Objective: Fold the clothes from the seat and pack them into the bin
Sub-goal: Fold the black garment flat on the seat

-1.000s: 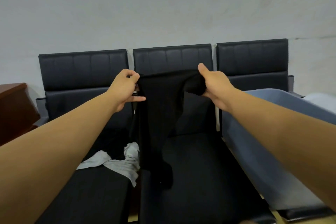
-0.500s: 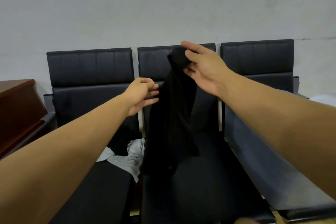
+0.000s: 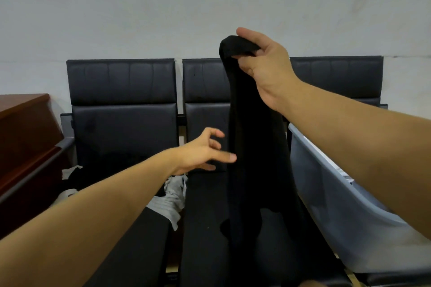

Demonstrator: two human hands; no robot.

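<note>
A long black garment point(image 3: 253, 147) hangs down over the middle seat point(image 3: 205, 228). My right hand point(image 3: 263, 63) grips its top end, raised above the seat backs. My left hand point(image 3: 205, 154) is lower, just left of the hanging cloth, fingers spread and loosely curled, holding nothing. A heap of grey and black clothes point(image 3: 171, 198) lies on the left seat point(image 3: 121, 251), partly hidden by my left forearm. The grey-blue bin point(image 3: 331, 205) stands on the right seat, its inside mostly hidden by my right arm.
Three black padded seats stand in a row against a pale wall. A brown wooden cabinet point(image 3: 25, 142) stands at the far left beside the left seat's armrest.
My left hand has let go of the garment and dropped to mid-height. My right hand has lifted the top end higher, so the cloth hangs as one long strip.
</note>
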